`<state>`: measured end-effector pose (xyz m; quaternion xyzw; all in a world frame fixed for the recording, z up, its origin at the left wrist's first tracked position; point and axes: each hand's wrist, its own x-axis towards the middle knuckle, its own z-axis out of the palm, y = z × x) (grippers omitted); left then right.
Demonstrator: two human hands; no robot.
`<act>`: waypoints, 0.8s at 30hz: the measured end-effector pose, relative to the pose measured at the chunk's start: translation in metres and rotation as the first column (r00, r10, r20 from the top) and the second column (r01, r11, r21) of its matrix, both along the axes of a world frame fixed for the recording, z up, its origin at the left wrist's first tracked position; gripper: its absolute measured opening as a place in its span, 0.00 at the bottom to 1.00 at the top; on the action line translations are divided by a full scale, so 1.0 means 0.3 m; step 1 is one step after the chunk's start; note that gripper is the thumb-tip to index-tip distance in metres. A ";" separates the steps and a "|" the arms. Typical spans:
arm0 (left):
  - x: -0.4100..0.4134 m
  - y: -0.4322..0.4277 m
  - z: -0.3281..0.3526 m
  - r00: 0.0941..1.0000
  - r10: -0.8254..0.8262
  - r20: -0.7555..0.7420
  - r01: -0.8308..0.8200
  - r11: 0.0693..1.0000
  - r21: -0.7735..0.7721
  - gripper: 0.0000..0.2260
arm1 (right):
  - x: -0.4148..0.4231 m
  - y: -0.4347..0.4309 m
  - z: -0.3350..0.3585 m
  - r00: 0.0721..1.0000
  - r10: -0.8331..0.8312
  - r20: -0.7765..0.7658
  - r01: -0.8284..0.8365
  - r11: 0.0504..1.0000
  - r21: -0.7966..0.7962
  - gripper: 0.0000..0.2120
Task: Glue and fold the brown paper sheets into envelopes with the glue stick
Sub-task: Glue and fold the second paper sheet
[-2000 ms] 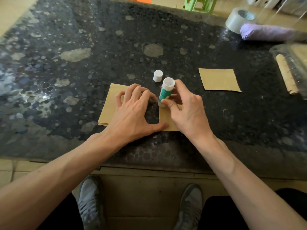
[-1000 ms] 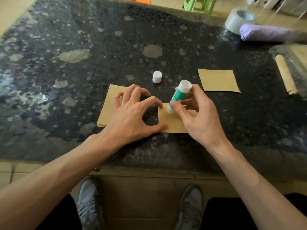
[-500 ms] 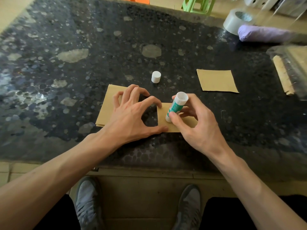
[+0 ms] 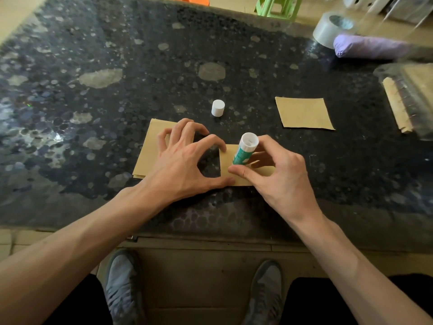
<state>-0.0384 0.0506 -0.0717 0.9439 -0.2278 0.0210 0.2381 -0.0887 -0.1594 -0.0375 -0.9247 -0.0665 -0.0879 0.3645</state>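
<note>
A brown paper sheet (image 4: 150, 151) lies near the front edge of the dark speckled table (image 4: 117, 66). My left hand (image 4: 185, 163) spreads over it, fingertips and thumb pressing the paper flat. My right hand (image 4: 278, 174) grips a green and white glue stick (image 4: 244, 151), tilted, with its lower end on the sheet's right part. The stick's white cap (image 4: 218, 108) stands on the table just behind the sheet. A second brown sheet (image 4: 303, 113) lies flat farther right.
A roll of clear tape (image 4: 332, 29) and a purple bundle (image 4: 370, 46) sit at the back right. A clear plastic container (image 4: 412, 97) with brown paper strips stands at the right edge. A green stool (image 4: 278, 5) is beyond the table. My shoes (image 4: 124, 285) are below.
My right hand has drawn the glue stick across the sheet's right part, first to the right, then nearer and back left. My left hand has stayed pressing the paper.
</note>
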 end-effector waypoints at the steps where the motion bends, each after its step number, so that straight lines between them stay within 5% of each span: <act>1: -0.001 0.000 0.002 1.000 0.000 0.002 0.000 1.000 -0.001 0.32 | 0.000 0.002 -0.003 1.000 -0.016 0.007 0.016 1.000 -0.013 0.22; 24: -0.005 -0.007 0.003 1.000 0.017 0.007 -0.017 1.000 -0.003 0.32 | 0.028 0.011 -0.026 0.999 -0.042 0.030 0.043 0.999 -0.033 0.16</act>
